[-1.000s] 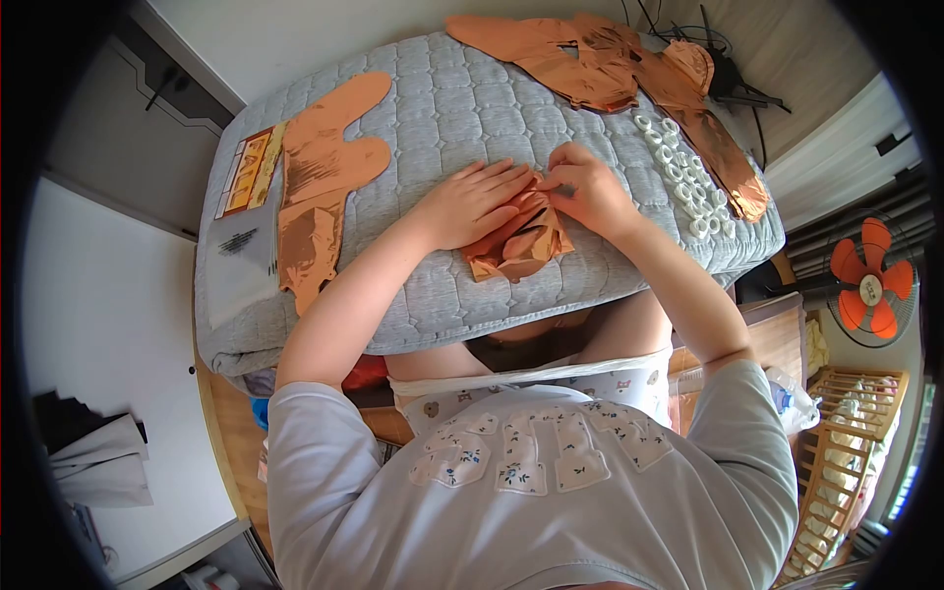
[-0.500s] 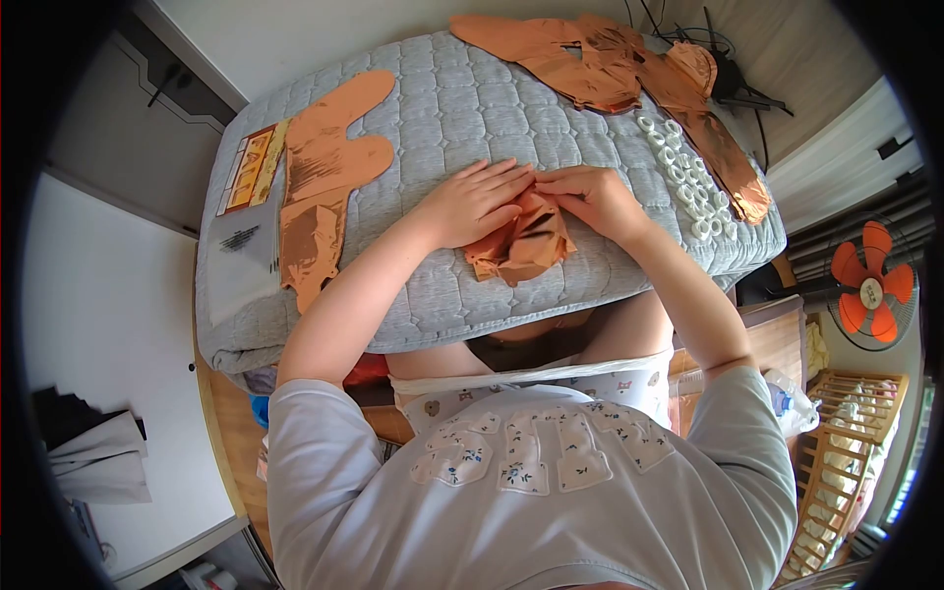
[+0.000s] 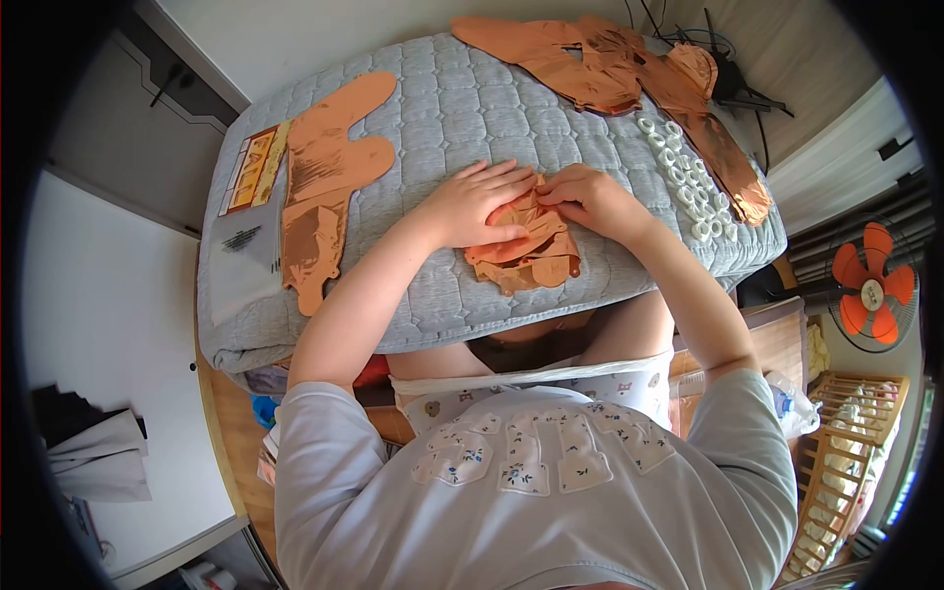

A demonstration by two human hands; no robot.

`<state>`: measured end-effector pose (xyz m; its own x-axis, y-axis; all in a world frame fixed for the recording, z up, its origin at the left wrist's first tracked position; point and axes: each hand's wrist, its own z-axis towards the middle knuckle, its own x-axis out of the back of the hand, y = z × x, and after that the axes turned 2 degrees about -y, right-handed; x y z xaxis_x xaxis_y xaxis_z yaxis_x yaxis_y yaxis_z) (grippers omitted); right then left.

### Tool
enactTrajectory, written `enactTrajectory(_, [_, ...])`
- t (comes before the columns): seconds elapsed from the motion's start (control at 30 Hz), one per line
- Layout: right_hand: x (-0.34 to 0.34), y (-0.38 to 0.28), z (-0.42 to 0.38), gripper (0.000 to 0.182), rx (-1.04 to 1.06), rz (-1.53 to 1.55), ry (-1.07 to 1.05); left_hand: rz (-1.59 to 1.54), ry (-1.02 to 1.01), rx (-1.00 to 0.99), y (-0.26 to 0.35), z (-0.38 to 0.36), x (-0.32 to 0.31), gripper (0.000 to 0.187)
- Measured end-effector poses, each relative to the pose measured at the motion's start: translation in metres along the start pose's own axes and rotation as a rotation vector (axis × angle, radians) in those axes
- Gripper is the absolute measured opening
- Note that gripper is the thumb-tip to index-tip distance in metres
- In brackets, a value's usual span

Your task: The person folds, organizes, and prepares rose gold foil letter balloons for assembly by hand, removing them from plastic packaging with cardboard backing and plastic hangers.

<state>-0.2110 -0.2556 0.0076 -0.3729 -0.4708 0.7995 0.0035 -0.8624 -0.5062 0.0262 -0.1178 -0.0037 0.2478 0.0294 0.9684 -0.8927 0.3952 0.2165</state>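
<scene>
Copper-foil piece [image 3: 526, 251] lies crumpled near the quilted cushion's [image 3: 442, 108] front edge, directly under both your hands, left hand [image 3: 477, 205] spread flat pressing it, right hand [image 3: 588, 200] pinching its upper edge.

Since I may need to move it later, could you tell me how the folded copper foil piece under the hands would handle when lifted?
The folded foil piece is creased and thin, so probably floppy and light. Its shiny surface suggests it may slip. Both the left hand and right hand press it, hinting it springs open.

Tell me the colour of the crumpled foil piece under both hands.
Shiny copper-orange, rose-gold in tone. The foil piece shows best in the head view, on the grey quilted cushion.
</scene>
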Motion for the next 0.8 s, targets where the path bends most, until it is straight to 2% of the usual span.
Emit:
enactTrajectory(0.37, [0.010,-0.014,-0.003,0.025,-0.003,-0.024,-0.084,-0.042,0.016,0.020,-0.005,0.003,-0.008,0.075])
enactTrajectory(0.43, [0.010,-0.016,-0.006,0.038,0.000,-0.025,-0.131,-0.035,0.019,0.029,-0.001,0.003,-0.005,0.074])
enactTrajectory(0.7, [0.001,-0.022,-0.018,0.041,-0.002,-0.166,-0.100,-0.008,0.039,0.018,0.005,0.001,0.000,0.087])
enactTrajectory(0.8, [0.002,-0.023,-0.017,0.041,0.001,-0.206,-0.094,-0.047,0.018,0.025,0.005,0.003,0.003,0.081])
